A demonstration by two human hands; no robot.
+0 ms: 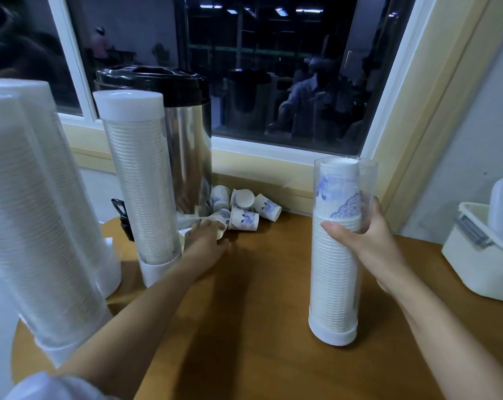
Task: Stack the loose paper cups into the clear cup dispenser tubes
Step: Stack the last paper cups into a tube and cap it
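An uncapped clear dispenser tube stands on the wooden table, nearly full of white cups, with a blue-patterned cup at its top. My right hand grips this tube at its upper half. Several loose blue-patterned paper cups lie on their sides by the window sill. My left hand reaches into that pile and closes on one loose cup at its near edge. A capped, full tube stands just left of that hand.
Two more full tubes lean at the left edge. A steel hot-water urn with a black lid and tap stands behind the capped tube. A white lidded box sits at the right. The wooden table ends at the window sill.
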